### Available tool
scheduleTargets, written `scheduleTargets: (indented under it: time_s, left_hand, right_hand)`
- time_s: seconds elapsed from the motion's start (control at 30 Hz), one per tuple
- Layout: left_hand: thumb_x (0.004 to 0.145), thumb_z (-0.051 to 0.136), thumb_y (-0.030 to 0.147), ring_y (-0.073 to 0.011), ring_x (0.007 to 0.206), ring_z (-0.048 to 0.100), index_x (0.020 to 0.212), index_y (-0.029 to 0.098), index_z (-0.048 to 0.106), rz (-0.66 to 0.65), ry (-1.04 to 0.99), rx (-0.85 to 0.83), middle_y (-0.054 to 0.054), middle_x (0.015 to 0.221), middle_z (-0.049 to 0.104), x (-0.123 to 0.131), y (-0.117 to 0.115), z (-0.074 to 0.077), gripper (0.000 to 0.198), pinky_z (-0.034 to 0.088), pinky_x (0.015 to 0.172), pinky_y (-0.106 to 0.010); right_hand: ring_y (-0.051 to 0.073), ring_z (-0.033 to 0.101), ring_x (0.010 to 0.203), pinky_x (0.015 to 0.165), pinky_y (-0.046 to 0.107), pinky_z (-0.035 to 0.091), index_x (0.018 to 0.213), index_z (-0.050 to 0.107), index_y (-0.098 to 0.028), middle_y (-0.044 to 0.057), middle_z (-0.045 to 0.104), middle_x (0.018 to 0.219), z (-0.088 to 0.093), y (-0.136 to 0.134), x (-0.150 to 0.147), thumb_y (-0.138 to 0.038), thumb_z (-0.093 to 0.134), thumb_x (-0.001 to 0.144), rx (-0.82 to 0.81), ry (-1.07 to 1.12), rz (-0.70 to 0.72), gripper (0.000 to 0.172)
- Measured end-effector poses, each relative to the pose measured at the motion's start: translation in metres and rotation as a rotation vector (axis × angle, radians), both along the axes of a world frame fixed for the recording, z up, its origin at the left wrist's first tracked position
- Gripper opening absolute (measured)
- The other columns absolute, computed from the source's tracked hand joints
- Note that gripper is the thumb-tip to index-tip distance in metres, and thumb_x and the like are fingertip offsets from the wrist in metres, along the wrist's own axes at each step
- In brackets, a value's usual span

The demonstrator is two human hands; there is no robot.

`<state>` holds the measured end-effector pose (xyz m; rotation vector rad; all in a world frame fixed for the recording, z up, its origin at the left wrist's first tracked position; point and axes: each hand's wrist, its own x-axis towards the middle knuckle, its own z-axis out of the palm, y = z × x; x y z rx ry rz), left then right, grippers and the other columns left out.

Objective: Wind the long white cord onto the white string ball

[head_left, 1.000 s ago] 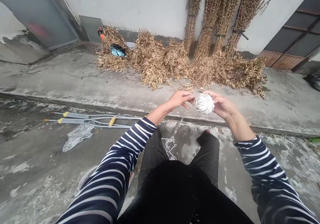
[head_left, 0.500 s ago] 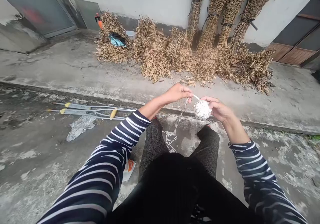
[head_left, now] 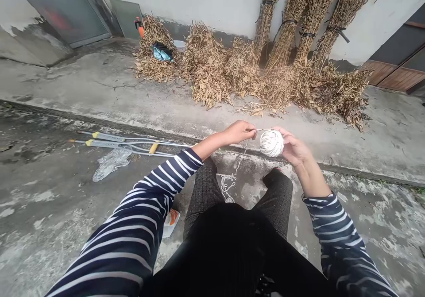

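Here your right hand [head_left: 294, 148] cups a round, tightly wound ball of white string [head_left: 272, 142] above your knees, while your left hand [head_left: 239, 132] pinches its loose strand [head_left: 260, 129]. More slack string [head_left: 227, 184] lies tangled on the rough concrete between your legs; metal crutches [head_left: 126, 143] rest leftward.

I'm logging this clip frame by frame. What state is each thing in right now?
ball of string: wound, held in right hand
loose string: tangled on the ground, a strand rising to the left hand, which pinches it
crutches: lying flat
plastic bag: crumpled
dried stalk bundles: tied, leaning on wall
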<state>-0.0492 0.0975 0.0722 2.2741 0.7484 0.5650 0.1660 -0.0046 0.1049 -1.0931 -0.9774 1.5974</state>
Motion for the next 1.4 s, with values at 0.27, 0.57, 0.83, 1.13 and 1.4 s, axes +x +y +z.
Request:
scheduleTargets:
  time_s: [0.27,0.57,0.83,1.13,1.4]
  left_hand:
    - [0.094,0.051,0.03,-0.0153,0.084,0.063,0.086,0.014,0.075,-0.045,-0.163,-0.253,-0.002,0.086,0.074,0.008,-0.005,-0.015,0.03,0.046,0.084,-0.024]
    - [0.091,0.054,0.028,-0.0167,0.091,0.067,0.089,0.015,0.071,-0.141,-0.224,-0.376,-0.005,0.092,0.078,0.013,-0.016,-0.016,0.021,0.048,0.094,-0.028]
    - [0.083,0.058,0.027,-0.0176,0.087,0.068,0.078,0.016,0.074,-0.003,-0.207,-0.469,-0.005,0.088,0.08,0.007,-0.012,-0.031,0.02,0.051,0.088,-0.026]
    - [0.082,0.065,0.037,-0.0228,0.092,0.074,0.081,0.015,0.072,-0.161,-0.476,-0.806,-0.007,0.075,0.076,-0.001,-0.032,-0.024,0.023,0.05,0.101,-0.037]
    - [0.077,0.084,0.049,-0.021,0.088,0.074,0.086,0.012,0.071,-0.116,-0.71,-0.712,-0.006,0.074,0.074,0.035,-0.029,0.02,0.04,0.048,0.103,-0.04]
  right_hand:
    - [0.016,0.063,0.074,0.047,0.026,0.058,0.112,0.066,-0.021,0.007,0.07,0.113,0.029,-0.003,0.006,-0.02,0.068,0.061,0.034,0.02,-0.03,0.05]
    - [0.019,0.068,0.082,0.056,0.034,0.066,0.101,0.065,-0.019,0.005,0.07,0.105,0.075,-0.002,0.017,-0.01,0.072,0.06,0.076,-0.09,-0.052,0.042]
    - [0.022,0.069,0.087,0.07,0.044,0.068,0.106,0.065,-0.02,0.007,0.072,0.109,0.07,0.002,0.016,-0.014,0.075,0.059,0.121,-0.086,-0.073,0.049]
    - [0.025,0.07,0.097,0.078,0.046,0.067,0.107,0.068,-0.024,0.006,0.071,0.115,0.114,-0.001,0.018,-0.012,0.079,0.056,0.356,-0.226,-0.21,0.054]
    - [0.019,0.069,0.088,0.075,0.038,0.065,0.103,0.066,-0.019,0.004,0.07,0.099,0.116,0.002,-0.006,-0.013,0.079,0.056,0.382,-0.302,-0.207,0.049]
